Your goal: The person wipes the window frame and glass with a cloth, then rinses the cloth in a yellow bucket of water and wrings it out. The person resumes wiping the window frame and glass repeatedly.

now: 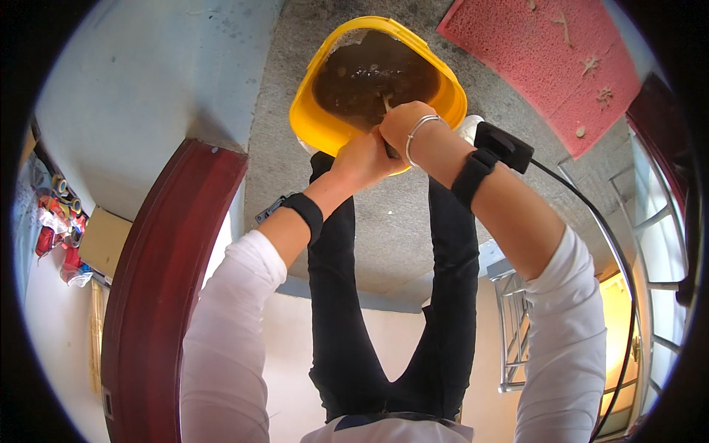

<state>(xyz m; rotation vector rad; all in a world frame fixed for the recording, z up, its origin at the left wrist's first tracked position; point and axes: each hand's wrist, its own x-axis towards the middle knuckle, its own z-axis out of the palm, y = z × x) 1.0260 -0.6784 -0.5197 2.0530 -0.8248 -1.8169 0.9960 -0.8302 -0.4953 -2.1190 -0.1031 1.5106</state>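
A yellow plastic bucket (327, 119) with dark, murky water (365, 72) stands on the floor between the person's feet. My left hand (368, 158) and my right hand (407, 124) meet over the bucket's near rim. Both are closed around a wet, dark cloth-like thing (391, 150), a small part of which shows between them; its exact kind cannot be made out. A pale strip hangs from my right hand towards the water. The fingertips are mostly hidden.
A pink mat (554, 61) with worn patches lies on the grey floor (393, 232) at the upper right. A dark red door frame (166, 266) rises on the left. Metal racks (512, 332) stand at the right, where a black cable (604, 221) runs down from the right wrist device.
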